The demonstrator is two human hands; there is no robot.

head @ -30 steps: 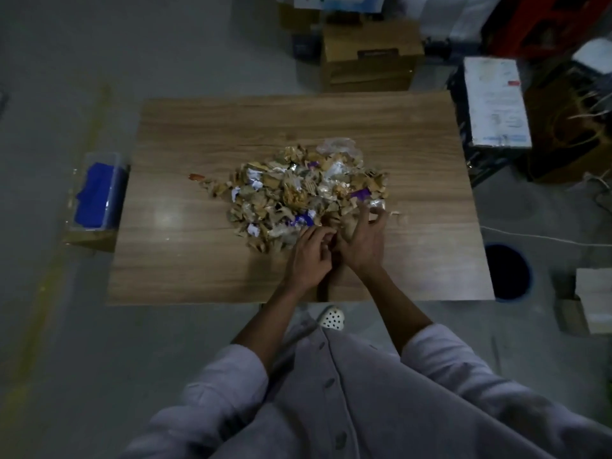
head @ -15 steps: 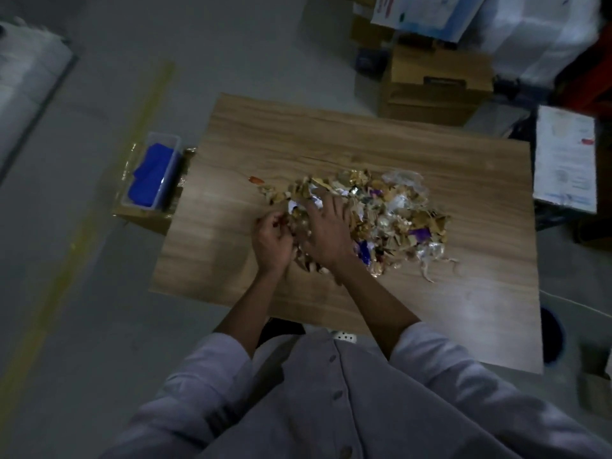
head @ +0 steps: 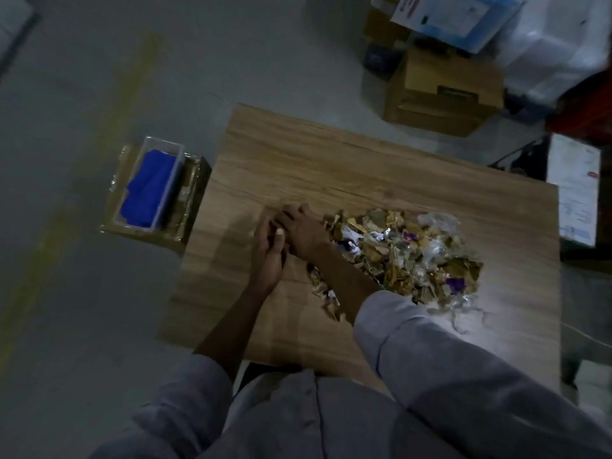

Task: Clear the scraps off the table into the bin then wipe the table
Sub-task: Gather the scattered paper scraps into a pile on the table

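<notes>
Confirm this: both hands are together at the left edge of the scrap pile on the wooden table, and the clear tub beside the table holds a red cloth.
Not quite. The head view shows the cloth in the clear tub is blue, not red. The rest holds: left hand and right hand meet at the scrap pile's left edge on the wooden table.

Storeroom; concrete floor; stacked cardboard boxes

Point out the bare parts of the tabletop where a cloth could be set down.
The far strip of the table, beyond the scrap pile, is bare. So is the left edge beside the left hand. The middle and right are crowded with scraps, where the right hand works.
</notes>
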